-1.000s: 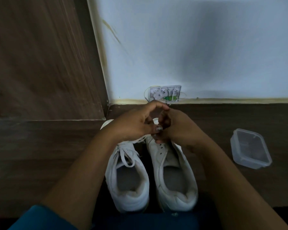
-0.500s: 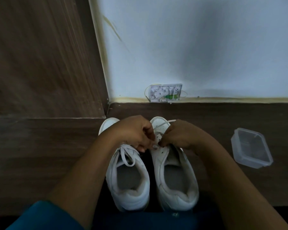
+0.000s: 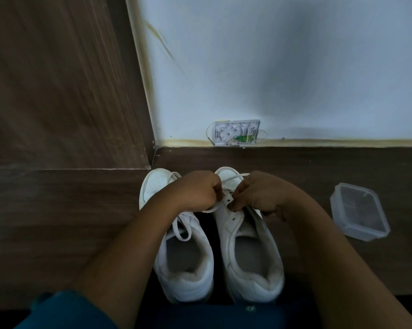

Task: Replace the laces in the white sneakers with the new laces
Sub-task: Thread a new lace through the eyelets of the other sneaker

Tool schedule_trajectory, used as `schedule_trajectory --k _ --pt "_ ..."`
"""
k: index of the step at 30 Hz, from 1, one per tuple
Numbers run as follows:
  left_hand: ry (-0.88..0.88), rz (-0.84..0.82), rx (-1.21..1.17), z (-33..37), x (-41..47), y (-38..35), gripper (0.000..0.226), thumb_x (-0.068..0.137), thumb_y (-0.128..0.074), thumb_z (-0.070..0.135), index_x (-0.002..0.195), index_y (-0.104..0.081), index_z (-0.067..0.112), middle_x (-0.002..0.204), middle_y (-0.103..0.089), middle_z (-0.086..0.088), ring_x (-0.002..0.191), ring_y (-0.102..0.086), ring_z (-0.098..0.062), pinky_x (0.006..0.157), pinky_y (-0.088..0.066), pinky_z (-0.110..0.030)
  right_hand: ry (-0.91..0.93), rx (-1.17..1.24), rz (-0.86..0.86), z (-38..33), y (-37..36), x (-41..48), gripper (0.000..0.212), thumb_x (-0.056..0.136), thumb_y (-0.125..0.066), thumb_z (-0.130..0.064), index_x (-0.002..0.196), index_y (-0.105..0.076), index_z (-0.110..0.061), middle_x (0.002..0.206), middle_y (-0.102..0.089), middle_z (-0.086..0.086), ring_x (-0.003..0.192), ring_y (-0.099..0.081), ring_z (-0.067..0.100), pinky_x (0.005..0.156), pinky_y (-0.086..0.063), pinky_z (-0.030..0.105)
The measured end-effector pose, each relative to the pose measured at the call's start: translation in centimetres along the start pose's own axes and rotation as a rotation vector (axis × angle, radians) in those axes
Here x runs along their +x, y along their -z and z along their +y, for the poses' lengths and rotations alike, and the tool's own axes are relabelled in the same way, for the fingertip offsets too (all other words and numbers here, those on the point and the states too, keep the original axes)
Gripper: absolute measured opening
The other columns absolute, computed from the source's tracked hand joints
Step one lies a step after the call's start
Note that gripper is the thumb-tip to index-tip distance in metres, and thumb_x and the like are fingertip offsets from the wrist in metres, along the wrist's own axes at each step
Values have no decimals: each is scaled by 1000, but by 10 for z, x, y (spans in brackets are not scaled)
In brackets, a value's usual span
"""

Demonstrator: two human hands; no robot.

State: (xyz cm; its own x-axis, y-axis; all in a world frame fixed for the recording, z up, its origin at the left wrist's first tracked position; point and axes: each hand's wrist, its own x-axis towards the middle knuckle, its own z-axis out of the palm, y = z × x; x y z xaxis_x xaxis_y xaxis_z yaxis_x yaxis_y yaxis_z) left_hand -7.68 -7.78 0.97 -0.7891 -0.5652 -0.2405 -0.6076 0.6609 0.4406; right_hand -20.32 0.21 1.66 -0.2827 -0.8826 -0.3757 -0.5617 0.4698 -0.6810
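While the white sneakers [image 3: 184, 271] sit side by side on the floor [image 3: 318, 167], left hand [image 3: 197, 192] and right hand [image 3: 261, 193] both pinch the lace [image 3: 234, 178] at the right sneaker's [image 3: 252, 262] front eyelets — limp, light, likely slippery; grip near its end.

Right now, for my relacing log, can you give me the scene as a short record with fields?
left sneaker: laced, loops lying over its tongue
right sneaker: eyelets nearest the opening bare
lace: white, runs over the right sneaker's toe between both hands
left hand: grips the lace
right hand: pinches the lace by the eyelets
container: clear plastic, on the floor right of the shoes, apart from them
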Motion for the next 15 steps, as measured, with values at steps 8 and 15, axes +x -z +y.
schedule_trajectory --k 8,15 --pt "-92 70 148 6 3 -9 18 86 -63 18 79 -46 20 89 -55 -2 81 -49 -14 69 -36 -26 -22 9 -45 -1 3 -1 15 73 -69 1 83 -69 11 61 -51 8 55 -42 16 57 -31 29" --pt "-110 57 126 -1 0 -1 13 88 -59 13 99 -64 17 92 -57 3 85 -52 -12 70 -35 -22 -61 2 -56 0 5 0 31 81 -59 -3 103 -59 19 66 -43 12 49 -34 14 42 -23 20"
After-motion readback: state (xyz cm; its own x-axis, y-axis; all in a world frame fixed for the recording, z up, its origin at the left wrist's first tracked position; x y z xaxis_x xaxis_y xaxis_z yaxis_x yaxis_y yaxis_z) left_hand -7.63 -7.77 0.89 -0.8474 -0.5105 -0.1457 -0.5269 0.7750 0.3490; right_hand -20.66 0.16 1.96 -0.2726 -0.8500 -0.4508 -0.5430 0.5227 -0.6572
